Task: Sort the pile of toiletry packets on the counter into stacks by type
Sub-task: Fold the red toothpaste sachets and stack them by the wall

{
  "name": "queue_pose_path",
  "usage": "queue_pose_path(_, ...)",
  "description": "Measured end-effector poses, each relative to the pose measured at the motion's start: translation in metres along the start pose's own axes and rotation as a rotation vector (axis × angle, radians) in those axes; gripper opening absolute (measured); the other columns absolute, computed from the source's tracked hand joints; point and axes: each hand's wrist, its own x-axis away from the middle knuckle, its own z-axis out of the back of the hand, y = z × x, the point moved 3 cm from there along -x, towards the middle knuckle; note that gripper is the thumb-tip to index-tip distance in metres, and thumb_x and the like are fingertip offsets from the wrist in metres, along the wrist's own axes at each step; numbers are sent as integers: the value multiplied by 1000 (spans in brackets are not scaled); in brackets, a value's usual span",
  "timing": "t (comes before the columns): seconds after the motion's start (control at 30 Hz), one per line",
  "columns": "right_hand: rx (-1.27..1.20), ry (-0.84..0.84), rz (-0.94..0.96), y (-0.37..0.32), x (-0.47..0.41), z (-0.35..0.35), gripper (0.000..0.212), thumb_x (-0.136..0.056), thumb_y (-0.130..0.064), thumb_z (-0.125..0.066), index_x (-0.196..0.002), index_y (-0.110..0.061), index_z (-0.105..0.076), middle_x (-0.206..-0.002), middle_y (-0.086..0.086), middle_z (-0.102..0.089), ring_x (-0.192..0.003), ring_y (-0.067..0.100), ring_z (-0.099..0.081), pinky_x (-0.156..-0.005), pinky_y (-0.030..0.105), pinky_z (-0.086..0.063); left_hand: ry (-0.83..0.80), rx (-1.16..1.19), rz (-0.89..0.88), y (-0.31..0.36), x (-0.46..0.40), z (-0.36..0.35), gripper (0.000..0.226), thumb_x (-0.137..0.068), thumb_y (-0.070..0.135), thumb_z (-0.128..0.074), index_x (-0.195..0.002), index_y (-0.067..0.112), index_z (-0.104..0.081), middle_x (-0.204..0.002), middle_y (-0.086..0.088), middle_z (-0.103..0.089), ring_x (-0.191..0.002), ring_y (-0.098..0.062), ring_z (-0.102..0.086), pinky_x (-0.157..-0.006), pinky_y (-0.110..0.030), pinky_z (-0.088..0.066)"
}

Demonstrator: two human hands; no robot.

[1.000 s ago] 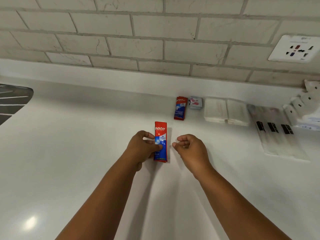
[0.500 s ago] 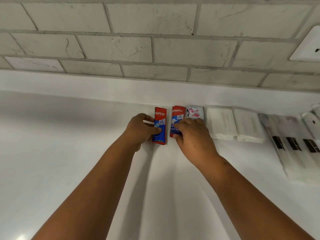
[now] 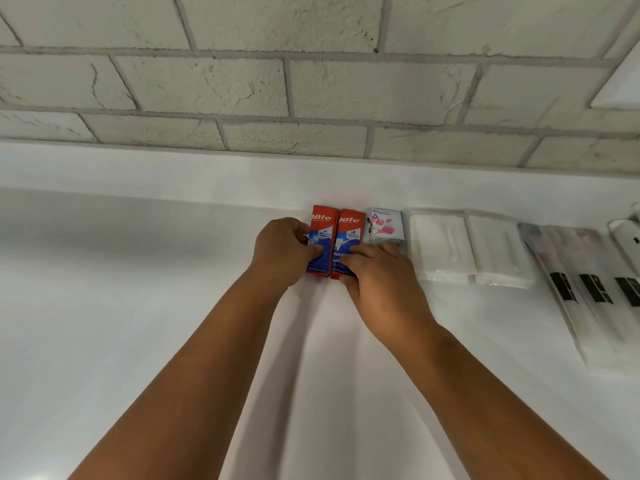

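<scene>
Two red and blue toothpaste boxes lie side by side against the counter's back ledge. My left hand grips the left toothpaste box by its left side, thumb on its face. My right hand rests on the lower half of the right toothpaste box, fingers over it. Right of them lies a small packet with pink print, then two white packets, then clear sleeves with black labels.
The white counter runs to the left and toward me. A grey brick-pattern wall rises behind the ledge. A white socket plate sits at the upper right edge.
My left hand carried the toothpaste box from mid-counter to the back, and set it beside the other box. My right hand moved forward onto the second box. The view came closer.
</scene>
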Motion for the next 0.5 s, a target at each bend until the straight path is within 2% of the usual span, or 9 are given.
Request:
queue_pose_path(0.13, 8, -16, -7, -1, 0, 0, 38, -93, -36, -59, -126, -17, -60, -128, 3, -60, -120, 24, -48, -100, 39, -45, 8, -39, -21, 5, 4, -3, 43, -83, 26, -75, -120, 8, -60, -114, -9, -67, -103, -21, -64, -90, -38, -55)
queue_pose_path(0.33, 28, -57, -5, -2, 0, 1, 41, -95, -36, -55, -131, -18, -56, -133, 2, -57, -125, 23, -45, -104, 38, -42, 25, -44, -14, 3, 3, -3, 46, -83, 28, -74, -122, 9, -59, -117, -8, -67, -105, -21, -64, -90, -37, -54)
queue_pose_path(0.5, 8, -27, -16, -3, 2, 4, 39, -92, -38, -59, -125, -17, -60, -127, 3, -60, -120, 24, -48, -99, 39, -44, 17, -40, -13, 3, 1, -3, 43, -87, 28, -70, -123, 9, -59, -120, -9, -65, -108, -21, -62, -90, -36, -54)
